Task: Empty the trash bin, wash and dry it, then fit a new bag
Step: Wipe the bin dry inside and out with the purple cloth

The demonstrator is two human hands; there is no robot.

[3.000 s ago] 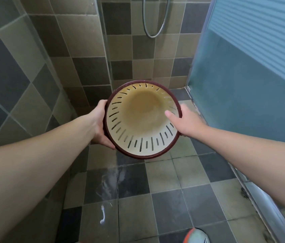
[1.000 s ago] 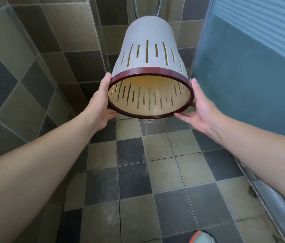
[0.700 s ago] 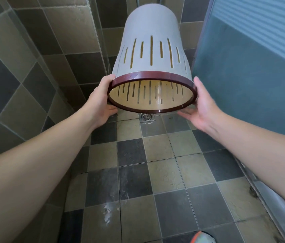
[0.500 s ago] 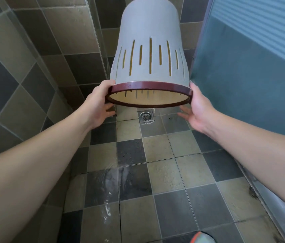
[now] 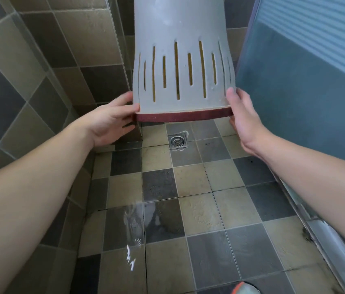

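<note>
Bin (image 5: 180, 66): grey, slotted wall, dark red rim, held upside down in mid-air, mouth facing the floor (image 5: 199, 211), approx. above the drain (image 5: 177, 141) near the floor's far edge. Droplets visible on bin wall. Left hand (image 5: 110, 122): grips rim at bin's left side, thumb on wall, fingers curled under. Right hand (image 5: 244, 115): clamps rim at right side, thumb on wall, fingers behind. Wet patch on floor tiles, nearer left wall. Shoe tip (image 5: 244, 288) at floor's near edge.

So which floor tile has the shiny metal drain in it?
The small grey floor tile just below the upside-down trash bin holds the round drain. The other floor tiles are plain, without any metal grate.
</note>
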